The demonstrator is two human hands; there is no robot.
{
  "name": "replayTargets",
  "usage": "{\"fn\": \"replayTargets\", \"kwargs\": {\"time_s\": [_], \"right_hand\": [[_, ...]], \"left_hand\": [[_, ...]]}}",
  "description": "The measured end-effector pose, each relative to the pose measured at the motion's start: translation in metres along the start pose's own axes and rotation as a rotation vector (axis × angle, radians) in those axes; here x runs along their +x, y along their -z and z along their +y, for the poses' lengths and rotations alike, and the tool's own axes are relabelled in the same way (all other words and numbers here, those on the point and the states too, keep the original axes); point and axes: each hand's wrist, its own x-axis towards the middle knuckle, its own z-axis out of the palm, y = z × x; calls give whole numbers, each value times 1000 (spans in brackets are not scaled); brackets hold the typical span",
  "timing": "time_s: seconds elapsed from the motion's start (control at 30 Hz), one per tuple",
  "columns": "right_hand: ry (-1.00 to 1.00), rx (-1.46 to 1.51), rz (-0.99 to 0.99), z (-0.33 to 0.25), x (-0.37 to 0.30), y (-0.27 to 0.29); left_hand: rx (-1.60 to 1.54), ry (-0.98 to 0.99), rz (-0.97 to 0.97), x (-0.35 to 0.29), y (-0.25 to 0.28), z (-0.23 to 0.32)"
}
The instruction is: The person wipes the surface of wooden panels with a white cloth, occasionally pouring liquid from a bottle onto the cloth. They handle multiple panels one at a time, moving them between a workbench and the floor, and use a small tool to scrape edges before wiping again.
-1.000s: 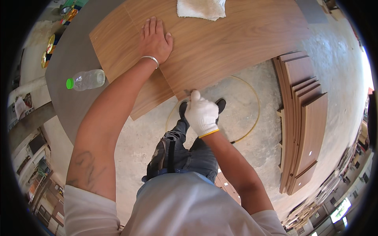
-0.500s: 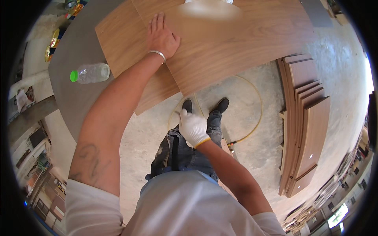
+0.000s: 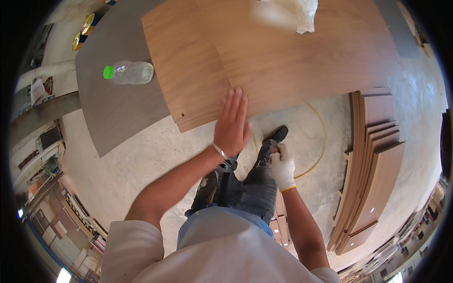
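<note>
My bare left hand (image 3: 231, 120), with a silver bracelet on the wrist, is stretched flat at the near edge of the wood-grain panels. Its fingertips touch the surface by the seam between the large brown panel (image 3: 325, 61) and a smaller brown panel (image 3: 186, 80) on the left. A small dark hole shows near that panel's corner. My right hand (image 3: 283, 169), in a white knit glove with a yellow cuff, hangs beside my right thigh. Its fingers are curled closed; whatever lies inside them, if anything, is hidden. A crumpled white cloth (image 3: 306, 16) lies on the large panel's far part.
Left of the panels, a clear bottle with a green cap (image 3: 130, 72) lies on a grey board (image 3: 113, 115). Long brown boards (image 3: 373, 165) are stacked on the floor at right. A yellow hose (image 3: 323, 141) curves across the concrete near my feet.
My left hand has slid from further up the panels to their near edge. My gloved right hand has moved rightward, away from in front of my legs. The view has shifted, showing more white cloth.
</note>
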Motion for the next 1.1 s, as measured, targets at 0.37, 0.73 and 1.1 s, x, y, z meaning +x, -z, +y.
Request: {"fn": "replayTargets", "kwargs": {"time_s": [0.37,0.73,1.1], "right_hand": [[-262,1034,-825,-64,-10,-2],[72,494,-203,-104,39,23],[752,-707,548,-183,194,83]], "left_hand": [[-1398,841,-269,-82,29,49],[-889,721,-233,13,96,-37],[-154,547,23,253,143,-224]]}}
